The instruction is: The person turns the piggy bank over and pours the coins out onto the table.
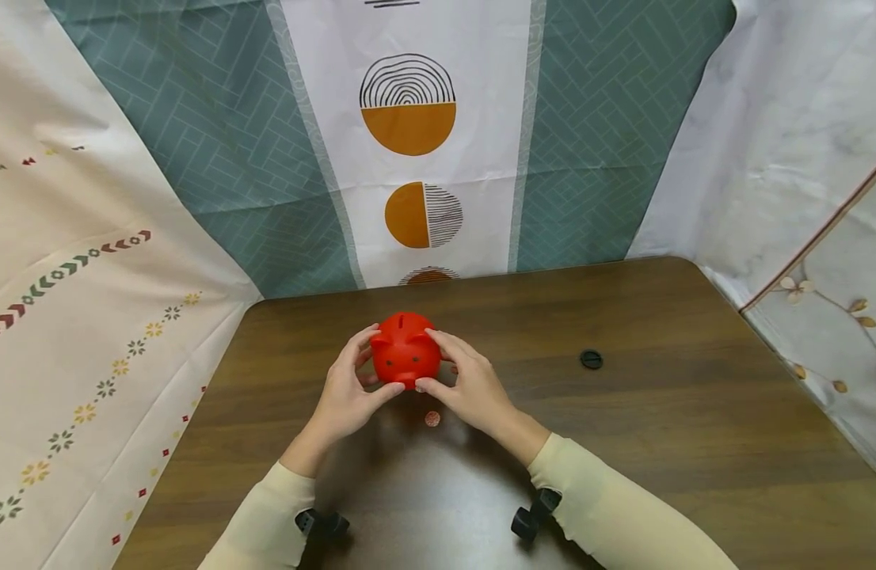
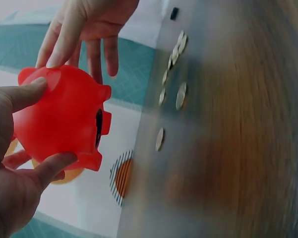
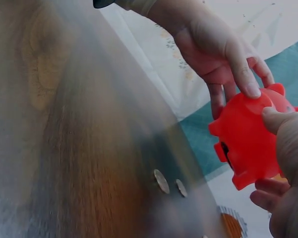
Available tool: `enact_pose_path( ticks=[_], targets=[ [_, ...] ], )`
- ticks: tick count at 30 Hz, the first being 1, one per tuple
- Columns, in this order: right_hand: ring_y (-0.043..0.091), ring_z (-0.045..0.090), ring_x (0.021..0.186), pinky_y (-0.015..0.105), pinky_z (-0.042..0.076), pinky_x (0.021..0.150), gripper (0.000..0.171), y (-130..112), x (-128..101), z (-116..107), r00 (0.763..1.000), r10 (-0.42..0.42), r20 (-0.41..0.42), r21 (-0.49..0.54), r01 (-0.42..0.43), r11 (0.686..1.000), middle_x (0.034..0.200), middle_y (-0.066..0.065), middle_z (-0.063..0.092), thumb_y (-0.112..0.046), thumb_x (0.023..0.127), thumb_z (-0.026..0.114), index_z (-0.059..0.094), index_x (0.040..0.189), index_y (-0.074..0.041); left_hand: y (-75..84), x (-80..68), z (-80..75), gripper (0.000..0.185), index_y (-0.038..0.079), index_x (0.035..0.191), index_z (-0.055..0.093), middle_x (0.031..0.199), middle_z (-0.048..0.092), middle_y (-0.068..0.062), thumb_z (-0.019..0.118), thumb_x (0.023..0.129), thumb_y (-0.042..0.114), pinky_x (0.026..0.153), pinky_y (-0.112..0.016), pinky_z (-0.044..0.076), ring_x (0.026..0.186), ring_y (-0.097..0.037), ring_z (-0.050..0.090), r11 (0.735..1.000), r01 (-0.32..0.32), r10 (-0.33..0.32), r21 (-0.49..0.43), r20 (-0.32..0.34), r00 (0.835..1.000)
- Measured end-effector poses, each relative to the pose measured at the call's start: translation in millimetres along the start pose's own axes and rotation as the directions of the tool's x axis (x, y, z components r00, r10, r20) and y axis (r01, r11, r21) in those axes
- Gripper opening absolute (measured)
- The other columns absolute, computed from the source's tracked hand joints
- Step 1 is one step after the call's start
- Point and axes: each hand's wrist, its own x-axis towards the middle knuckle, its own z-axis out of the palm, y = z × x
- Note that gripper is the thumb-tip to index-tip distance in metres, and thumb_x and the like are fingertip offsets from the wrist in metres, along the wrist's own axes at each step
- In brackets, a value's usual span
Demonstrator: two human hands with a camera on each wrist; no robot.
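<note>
Both my hands are on the red plastic pig-shaped money box (image 1: 405,349), held just above the dark wood-grain table (image 1: 695,443), mid-table near the far edge. My left hand (image 1: 345,396) grips it with thumb on the snout side and fingers curled round the body. My right hand (image 1: 474,385) has fingertips and thumb on the other flank; the left wrist view shows those fingers fairly straight, so it's a light hold.

Risks, as I judge them:
- Smooth round shell and a fingertip-only grip could let it slip or roll out and land on the loose coins (image 2: 180,95) underneath.
- Open hole underneath, visible in both wrist views, so tilting could spill anything left inside.
- Small black round plug (image 1: 591,359) lies well apart to my right, easy to knock off.
- One copper coin (image 1: 432,419) near my wrists could get swept by a sleeve.
</note>
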Motion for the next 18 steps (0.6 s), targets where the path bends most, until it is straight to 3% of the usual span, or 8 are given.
enact_pose_path(
  ticks=[10, 18],
  targets=[
    [0.017, 0.055, 0.120, 0.033, 0.053, 0.087, 0.069, 4, 16, 33, 1.000, -0.001, -0.021, -0.025, 0.000, 1.000, 0.140, 0.003, 0.051, -0.030, 0.080, 0.079, 0.048, 0.141, -0.019, 6.1, 1.4, -25.4, 0.079, -0.002, 0.142, 0.031, 0.152, 0.027, -0.019, 0.076, 0.077, -0.005, 0.087, -0.049, 0.050, 0.129, -0.049, 0.040, 0.999, 0.026, -0.023, -0.045, 0.068, 0.997],
    [0.018, 0.062, 0.111, 0.033, 0.053, 0.088, 0.070, 11, 28, 55, 0.999, 0.038, -0.013, 0.004, -0.038, 0.999, 0.143, 0.003, 0.048, -0.028, 0.081, 0.079, 0.046, 0.142, -0.018, -18.2, 7.3, -36.5, 0.081, -0.003, 0.142, 0.029, 0.154, 0.024, -0.019, 0.076, 0.076, -0.008, 0.087, -0.052, 0.048, 0.131, -0.049, 0.036, 0.997, 0.042, -0.038, -0.060, 0.066, 0.997]
  ],
)
